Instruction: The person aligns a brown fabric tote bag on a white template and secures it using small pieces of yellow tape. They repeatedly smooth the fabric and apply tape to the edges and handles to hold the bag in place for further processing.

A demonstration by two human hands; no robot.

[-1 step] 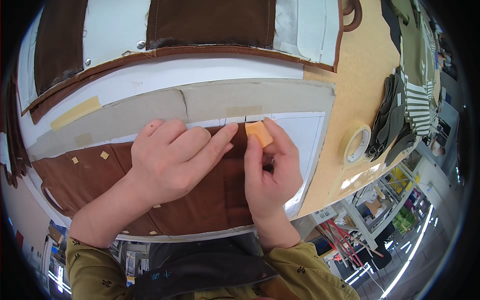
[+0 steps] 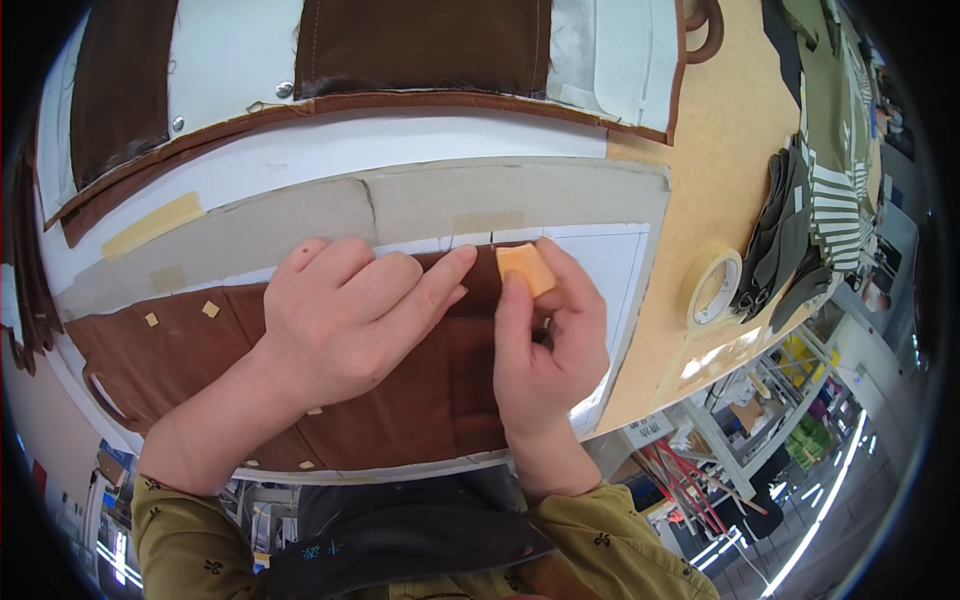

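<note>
A brown leather panel [image 2: 400,400] lies on a taped-down template of grey board and white paper in front of me. My left hand [image 2: 345,310] rests over the panel, index finger stretched out and its tip pressing near the far edge; the other fingers are bent and partly hidden. Just to its right, my right hand [image 2: 555,345] pinches a small orange block [image 2: 525,270] between thumb and fingers, at the panel's far edge. Whether the block is foam or rubber I cannot tell. Small tan square pieces [image 2: 211,310] sit on the leather at the left.
Beyond the grey board [image 2: 520,185] lies a larger brown and white leather piece [image 2: 425,50] with metal studs. On the table [image 2: 660,300] a roll of masking tape [image 2: 712,285] lies at the right, beside dark straps [image 2: 780,230]. A metal rack [image 2: 760,430] stands past the table edge.
My right hand and the orange block have shifted slightly to the right, and the block is tilted a little differently. The left hand stays in place.
</note>
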